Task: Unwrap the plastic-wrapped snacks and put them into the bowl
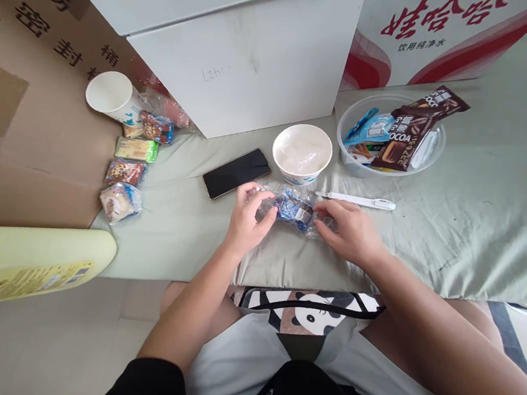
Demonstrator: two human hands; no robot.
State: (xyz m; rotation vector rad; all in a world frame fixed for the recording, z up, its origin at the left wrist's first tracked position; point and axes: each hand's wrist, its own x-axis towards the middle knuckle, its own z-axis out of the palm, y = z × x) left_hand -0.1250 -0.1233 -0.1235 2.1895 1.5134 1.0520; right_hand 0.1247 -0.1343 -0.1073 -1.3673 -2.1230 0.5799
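A small blue snack packet (293, 209) with a white barcode label lies on the green cloth in front of me, with crinkled clear plastic wrap (262, 205) around it. My left hand (248, 221) has its thumb and fingers curled on the plastic at the left end. At the right end, the fingers of my right hand (348, 230) pinch the wrap beside the packet. Just beyond the packet stands a white paper bowl (301, 154) with clear film inside. Close to my right hand lies a white utility knife (359, 201).
Left of the bowl lies a black phone (236, 173). A clear plastic tub (341, 149) of snack packets stands back right. Several small wrapped snacks (125, 172) and a tipped paper cup (112, 99) sit by the cardboard box (39, 106). A white box (260, 69) stands behind.
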